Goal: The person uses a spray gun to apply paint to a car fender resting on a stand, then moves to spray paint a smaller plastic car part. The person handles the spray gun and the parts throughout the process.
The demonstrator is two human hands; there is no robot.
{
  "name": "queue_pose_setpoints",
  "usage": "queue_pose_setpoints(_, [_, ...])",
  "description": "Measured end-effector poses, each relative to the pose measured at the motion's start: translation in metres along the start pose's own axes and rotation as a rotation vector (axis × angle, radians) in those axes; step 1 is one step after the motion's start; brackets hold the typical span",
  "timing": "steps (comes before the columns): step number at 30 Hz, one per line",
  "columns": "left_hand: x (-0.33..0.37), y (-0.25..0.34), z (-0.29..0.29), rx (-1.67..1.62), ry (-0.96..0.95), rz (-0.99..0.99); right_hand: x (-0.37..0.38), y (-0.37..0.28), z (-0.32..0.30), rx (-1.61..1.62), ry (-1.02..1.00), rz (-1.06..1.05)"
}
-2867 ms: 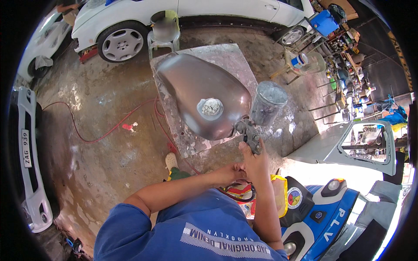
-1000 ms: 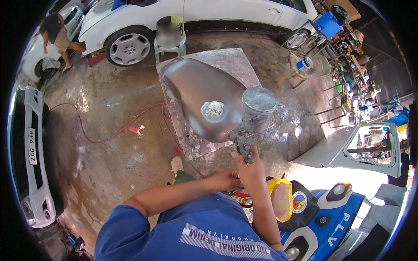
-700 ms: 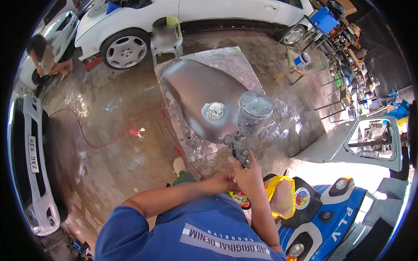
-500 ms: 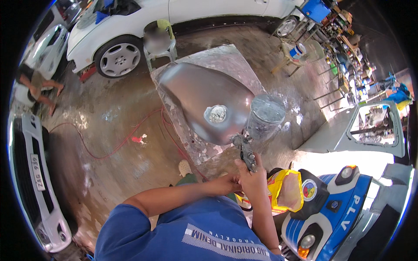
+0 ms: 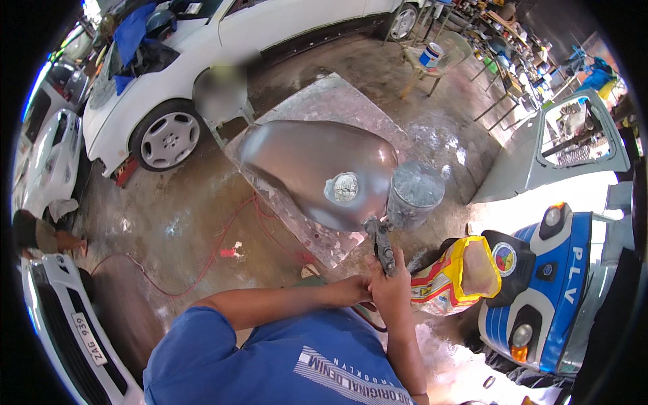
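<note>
the tank (image 5: 304, 165) lies on the table (image 5: 358, 98), a crumpled cover (image 5: 344, 187) over its opening. on the left hand (image 5: 354, 290), the fingers bend beside the other wrist; what they hold, if anything, i cannot tell. the gun (image 5: 383, 250), its head near the tank, sits in the right hand (image 5: 390, 280), fingers wrapped round it; if spraying, even overlapping passes, cup (image 5: 415, 192) level, should serve best. the cup is lidded, contents hidden; what bucket (image 5: 430, 55) and bag (image 5: 442, 283) hold cannot be made out.

the shirt (image 5: 263, 361) is blue and short-sleeved, with a pale printed panel (image 5: 352, 382)
</note>
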State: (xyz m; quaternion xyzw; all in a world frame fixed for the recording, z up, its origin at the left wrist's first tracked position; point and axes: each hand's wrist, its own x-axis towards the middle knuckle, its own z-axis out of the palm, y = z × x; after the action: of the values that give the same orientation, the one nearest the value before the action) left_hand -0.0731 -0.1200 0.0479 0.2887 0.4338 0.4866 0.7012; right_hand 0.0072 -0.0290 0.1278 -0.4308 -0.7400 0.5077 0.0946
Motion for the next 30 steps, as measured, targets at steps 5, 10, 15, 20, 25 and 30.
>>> queue_pose_setpoints(5, [-0.017,-0.026,-0.02,-0.096,-0.08,-0.068,-0.007,0.015,0.039,-0.062,0.206,-0.214])
queue_pose_setpoints(10, [-0.046,-0.066,-0.044,-0.141,-0.017,-0.057,-0.026,0.009,0.079,0.028,0.197,-0.062])
queue_pose_setpoints(15, [-0.089,-0.069,-0.057,-0.146,-0.037,-0.097,-0.052,-0.027,0.108,0.259,0.266,0.067])
queue_pose_setpoints(20, [-0.114,-0.064,-0.067,-0.132,-0.049,-0.152,-0.07,-0.043,0.129,0.183,0.353,0.157])
queue_pose_setpoints(25, [-0.131,-0.05,-0.1,-0.055,-0.197,-0.245,-0.073,-0.06,0.159,0.268,0.536,0.157])
queue_pose_setpoints(30, [-0.138,-0.02,-0.151,-0.042,-0.333,-0.329,-0.043,-0.074,0.195,0.152,0.625,0.186])
